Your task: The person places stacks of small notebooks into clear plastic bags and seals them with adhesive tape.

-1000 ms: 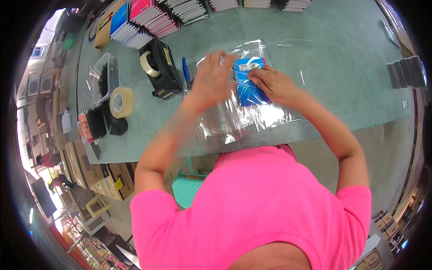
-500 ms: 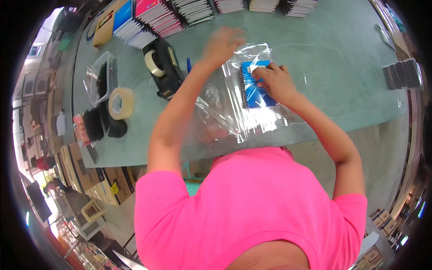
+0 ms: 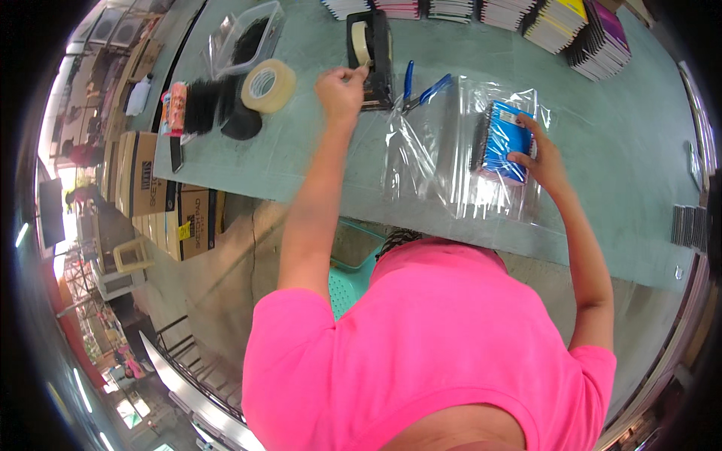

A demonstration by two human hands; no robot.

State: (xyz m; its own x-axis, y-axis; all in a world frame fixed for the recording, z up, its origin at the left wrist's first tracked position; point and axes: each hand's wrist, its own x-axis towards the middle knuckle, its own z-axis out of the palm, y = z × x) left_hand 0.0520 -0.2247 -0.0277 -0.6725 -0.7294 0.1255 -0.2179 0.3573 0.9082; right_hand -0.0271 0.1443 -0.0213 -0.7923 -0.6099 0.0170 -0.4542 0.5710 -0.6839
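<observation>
My left hand (image 3: 342,92) reaches the black tape dispenser (image 3: 382,79), thumb and finger pinched together on the tape at the lower end of its pale roll (image 3: 361,43). On the clear plastic sheet (image 3: 465,188) lies a blue spiral notebook (image 3: 502,143), its coil facing left and shiny film around it. My right hand (image 3: 543,159) grips the notebook by its right edge, with the thumb on the cover and a finger at the upper corner. Between the dispenser and the plastic lie blue-handled cutters (image 3: 423,94).
Stacks of spiral notebooks (image 3: 556,26) line the far edge. At left are a wide tape roll (image 3: 268,86), a clear plastic box (image 3: 259,45) with black contents and a black brush (image 3: 204,105). A dark stack (image 3: 686,225) sits far right. Cartons (image 3: 188,225) stand beside the table.
My left hand has gone from above the plastic to the tape dispenser and now pinches there. My right hand has shifted from atop the notebook to its right edge. The view has swung left.
</observation>
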